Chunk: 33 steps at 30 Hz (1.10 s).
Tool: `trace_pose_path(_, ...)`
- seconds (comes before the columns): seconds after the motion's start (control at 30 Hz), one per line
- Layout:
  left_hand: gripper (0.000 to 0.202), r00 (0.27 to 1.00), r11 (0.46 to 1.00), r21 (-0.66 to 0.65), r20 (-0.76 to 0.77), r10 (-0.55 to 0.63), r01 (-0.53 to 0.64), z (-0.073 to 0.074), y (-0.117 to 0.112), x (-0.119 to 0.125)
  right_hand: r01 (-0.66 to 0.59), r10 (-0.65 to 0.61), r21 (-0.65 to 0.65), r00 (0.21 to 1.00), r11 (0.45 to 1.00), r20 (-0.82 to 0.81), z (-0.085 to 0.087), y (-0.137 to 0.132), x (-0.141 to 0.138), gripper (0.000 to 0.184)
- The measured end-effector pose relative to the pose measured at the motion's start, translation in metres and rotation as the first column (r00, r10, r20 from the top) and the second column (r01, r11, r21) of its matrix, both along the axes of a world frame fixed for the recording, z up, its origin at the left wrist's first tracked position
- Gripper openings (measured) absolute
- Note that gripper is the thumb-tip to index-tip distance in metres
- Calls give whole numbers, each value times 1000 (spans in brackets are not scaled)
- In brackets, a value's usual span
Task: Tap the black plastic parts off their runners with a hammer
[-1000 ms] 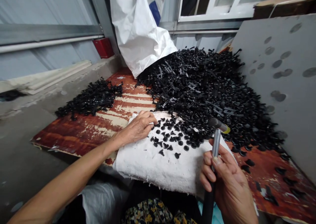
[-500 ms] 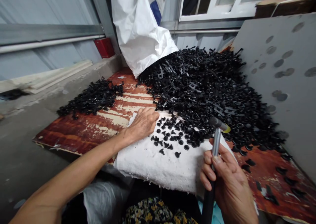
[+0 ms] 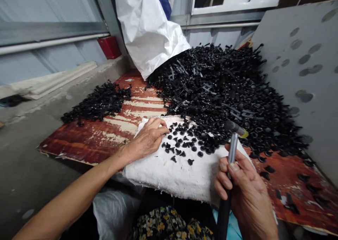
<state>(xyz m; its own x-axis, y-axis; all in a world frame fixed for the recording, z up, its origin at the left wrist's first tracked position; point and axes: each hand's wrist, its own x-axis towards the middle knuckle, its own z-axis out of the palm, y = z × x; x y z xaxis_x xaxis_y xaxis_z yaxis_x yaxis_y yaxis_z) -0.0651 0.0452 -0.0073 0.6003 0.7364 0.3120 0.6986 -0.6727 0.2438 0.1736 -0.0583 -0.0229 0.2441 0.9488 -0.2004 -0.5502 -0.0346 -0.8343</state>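
Note:
My right hand is wrapped around a small hammer with a metal shaft, a dark grip and a yellow-edged head, held upright over the cloth's right side. My left hand rests on the left part of a folded white cloth, its fingers bent and drawn together. Whatever may lie between those fingertips is hidden. Just right of them, small black mushroom-shaped plastic pieces are scattered over the cloth.
A large heap of black plastic parts spreads behind the cloth, below a white sack. A smaller black pile sits left on the worn red-brown board. At right leans a grey spotted panel.
My left hand has shifted slightly left and down, and its fingers have spread a little from a tighter curl. The hammer stays in my right hand; the view has tilted slightly.

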Motion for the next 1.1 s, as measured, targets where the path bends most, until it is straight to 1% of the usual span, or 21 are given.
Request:
trace_pose_path(0.1, 36, 1000, 1000, -11, 0, -21, 21, 0, -8, -5, -11, 11, 9, 1000, 1000, 5, 0, 1, 1, 42)
trace_pose_path(0.17, 40, 999, 998, -22, -12, -53, 53, 0, -15, -9, -20, 19, 14, 1000, 1000, 7, 0, 1, 1, 41)
trace_pose_path(0.23, 44, 997, 998, -28, -35, -62, 61, -1, -24, -13, -18, 18, 15, 1000, 1000, 12, 0, 0, 0, 39)
trace_pose_path(0.3, 44, 998, 999, -15, -38, -41, 41, -4, -34, -18, -13, 12, 13, 1000, 1000, 13, 0, 0, 1, 38)
trace_pose_path(0.4, 39, 1000, 1000, 18, -16, 9, -9, -7, -44, -25, -13, 13, 17, 1000, 1000, 5, 0, -1, 1, 40)
trace_pose_path(0.53, 29, 997, 996, 38, 18, 80, -80, -8, -51, -26, 0, 0, 12, 1000, 1000, 10, 1, -1, 1, 39)
trace_pose_path(0.6, 28, 995, 995, 44, 48, 90, -92, -7, -51, -21, 6, -6, 7, 1000, 1000, 13, 2, -1, 0, 37)
trace_pose_path(0.7, 26, 996, 997, 40, 71, 61, -64, -7, -47, -10, 8, -9, 12, 1000, 1000, 16, 3, -1, -1, 35)
trace_pose_path(0.8, 23, 999, 999, 36, 44, 14, -16, -8, -37, -1, 16, -16, 12, 1000, 1000, 13, 3, -1, -1, 35)
trace_pose_path(0.93, 19, 998, 997, 45, 3, -56, 55, -8, -24, 4, 19, -19, 11, 1000, 1000, -5, 2, -2, 0, 38)
trace_pose_path(1.03, 21, 995, 992, 81, -5, -95, 95, -7, -21, 5, 4, -3, 18, 1000, 1000, -22, 2, -1, -1, 43)
trace_pose_path(1.1, 23, 995, 986, 138, -23, -92, 94, -6, -22, 5, -4, 5, 24, 999, 1000, -32, 2, 0, -2, 44)
